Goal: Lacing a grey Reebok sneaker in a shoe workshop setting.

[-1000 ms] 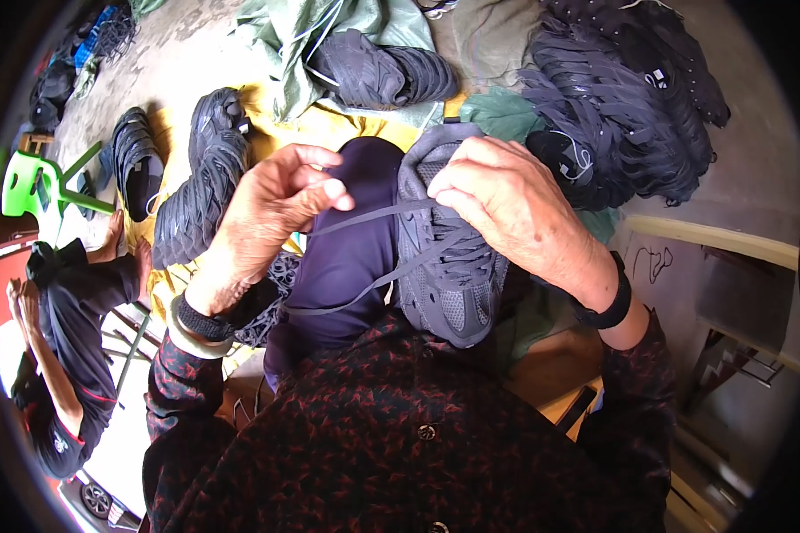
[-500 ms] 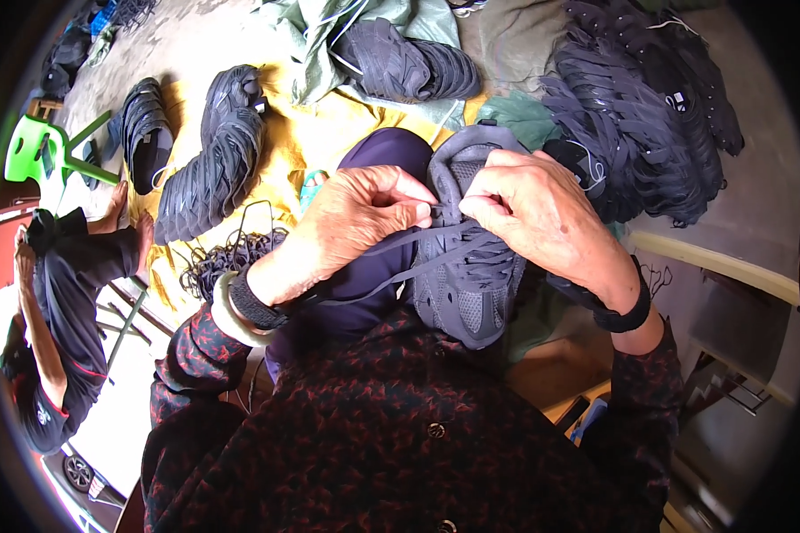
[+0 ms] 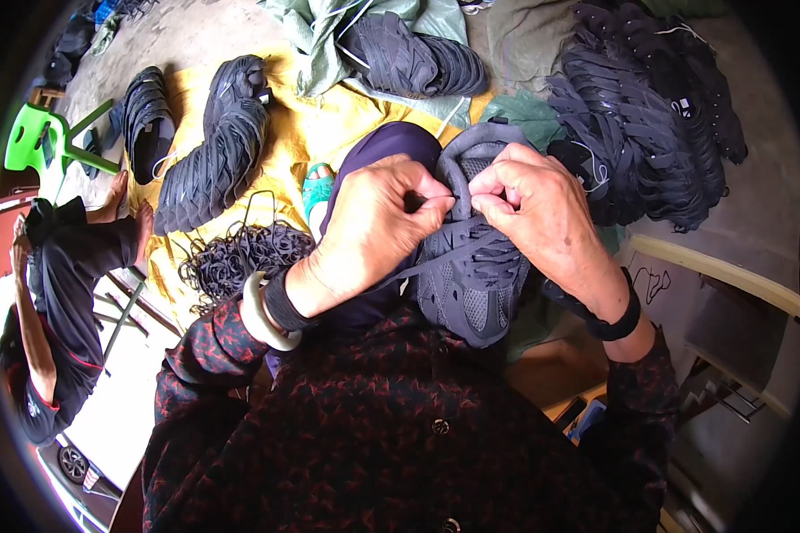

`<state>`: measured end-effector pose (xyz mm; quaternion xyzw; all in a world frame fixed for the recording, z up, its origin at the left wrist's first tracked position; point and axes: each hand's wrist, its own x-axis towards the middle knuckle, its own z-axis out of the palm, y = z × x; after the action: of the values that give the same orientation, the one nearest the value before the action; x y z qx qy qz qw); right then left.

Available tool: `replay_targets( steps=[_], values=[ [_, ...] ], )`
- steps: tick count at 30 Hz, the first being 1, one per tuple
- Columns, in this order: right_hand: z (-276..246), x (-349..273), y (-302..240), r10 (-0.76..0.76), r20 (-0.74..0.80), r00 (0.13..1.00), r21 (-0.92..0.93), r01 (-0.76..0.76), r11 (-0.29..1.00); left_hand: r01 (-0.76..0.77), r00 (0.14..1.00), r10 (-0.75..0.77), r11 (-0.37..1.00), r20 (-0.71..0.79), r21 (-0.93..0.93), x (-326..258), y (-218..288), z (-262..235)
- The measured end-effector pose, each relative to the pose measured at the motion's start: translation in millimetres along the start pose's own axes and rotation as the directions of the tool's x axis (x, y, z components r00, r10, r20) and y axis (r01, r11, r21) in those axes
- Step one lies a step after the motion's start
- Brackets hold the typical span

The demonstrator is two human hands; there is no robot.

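Note:
A dark grey sneaker (image 3: 471, 302) rests at my lap with its toe toward me. Its dark shoelace (image 3: 444, 260) crosses the front, and a loose length runs left beneath my left wrist. My left hand (image 3: 387, 213) is closed in a pinch on the shoelace by the left side of the padded tongue (image 3: 452, 173). Just opposite, my right hand (image 3: 538, 200) pinches at the right upper eyelets, its fingertips a small gap from the left ones. What lies inside the right pinch is too small to make out.
Beyond my knee, a yellow cloth (image 3: 302, 115) bears rows of stacked dark shoes (image 3: 218, 169). Tangled laces (image 3: 240, 258) lie near my left forearm. A large pile of dark shoe uppers (image 3: 640, 124) stands right. At far left sit a person (image 3: 62, 302) and a green chair (image 3: 40, 142).
My left hand has moved slightly up and right, closer to the tongue. The right hand has stayed near the same eyelets. The view has shifted a little.

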<state>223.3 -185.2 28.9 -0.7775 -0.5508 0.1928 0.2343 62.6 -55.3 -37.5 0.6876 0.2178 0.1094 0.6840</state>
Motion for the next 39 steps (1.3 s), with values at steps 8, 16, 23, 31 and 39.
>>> replay_targets(
  steps=[8, 16, 23, 31, 39],
  values=[
    [0, -1, 1, 0.015, 0.02, 1.0, 0.017, -0.016, 1.0, -0.225, 0.972, 0.231, 0.871, 0.041, 0.436, 10, 16, -8],
    [2, -1, 1, -0.019, -0.022, 1.0, 0.031, 0.02, 0.999, -0.074, 0.986, 0.035, 0.967, 0.162, 0.245, 6, 9, -19],
    [1, 1, 4, -0.062, 0.022, 0.998, 0.025, 0.061, 0.998, -0.262, 0.965, 0.21, 0.816, 0.159, 0.515, 8, 25, -6],
    [-10, 0, 6, -0.317, 0.093, 0.944, -0.413, 0.327, 0.85, 0.115, 0.94, -0.164, 0.978, 0.3, 0.172, 16, 19, -28],
    [-71, -2, 54, -0.213, -0.048, 0.976, -0.616, 0.139, 0.776, 0.512, 0.856, -0.322, 0.64, 0.405, -0.572, 22, 15, -30]
  ],
)
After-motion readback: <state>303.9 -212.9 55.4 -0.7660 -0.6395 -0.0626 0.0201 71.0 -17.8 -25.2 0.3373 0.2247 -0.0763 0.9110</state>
